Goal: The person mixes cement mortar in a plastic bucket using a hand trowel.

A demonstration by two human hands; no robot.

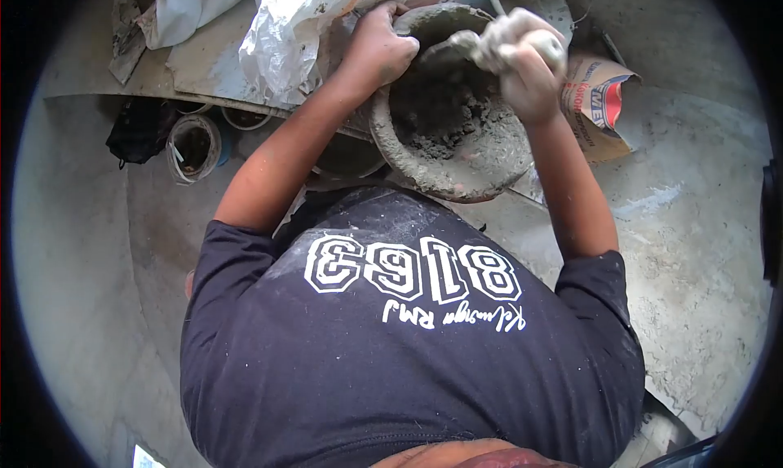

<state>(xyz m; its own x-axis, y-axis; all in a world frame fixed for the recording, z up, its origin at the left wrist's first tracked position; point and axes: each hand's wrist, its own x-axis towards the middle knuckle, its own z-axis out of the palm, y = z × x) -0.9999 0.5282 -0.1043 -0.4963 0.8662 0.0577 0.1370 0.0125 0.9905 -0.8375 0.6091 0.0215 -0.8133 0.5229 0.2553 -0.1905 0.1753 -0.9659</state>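
Observation:
A round basin (390, 152), coated in grey mortar, stands tilted in front of my chest. Wet, lumpy mortar (469, 125) lies inside it, darker toward the far side. My left hand (382, 47) grips the basin's rim at the upper left, fingers closed. Above the basin's right side, my right hand (524, 64) is closed around the handle of a trowel (463, 46), somewhat blurred. The trowel's mortar-covered part reaches left over the basin; its blade is hard to tell from the mortar.
White plastic sacks (285, 36) lie on a board (220, 68) at the upper left. Below the board are a small bucket (194, 150) and a black bag (140, 132). An opened paper cement bag (597, 105) stands right of the basin.

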